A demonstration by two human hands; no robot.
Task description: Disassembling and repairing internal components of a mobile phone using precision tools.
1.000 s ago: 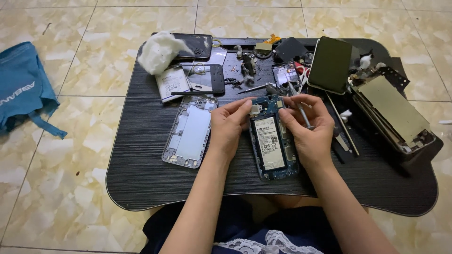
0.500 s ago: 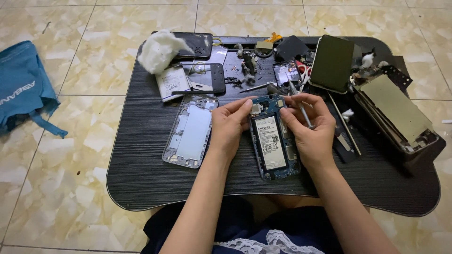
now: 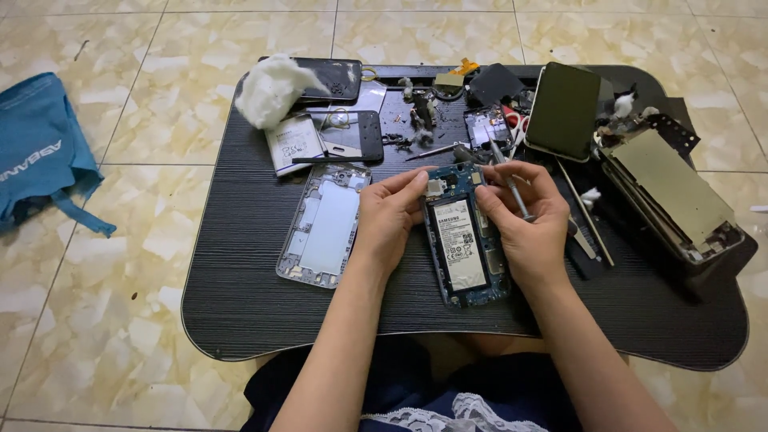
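A low black table with a ribbed top stood on the cream marble-patterned floor tiles. A silver metal phone frame lay flat on it, and behind that a wad of white cotton rested against a dark-screened phone. Further right a phone with a dark olive back sat tilted, beside a stack of flat metal-backed panels. Off the table, well apart — a crumpled blue cloth bag on the floor.

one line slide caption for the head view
Left hand steadies an opened phone while right hand holds a screwdriver over it.
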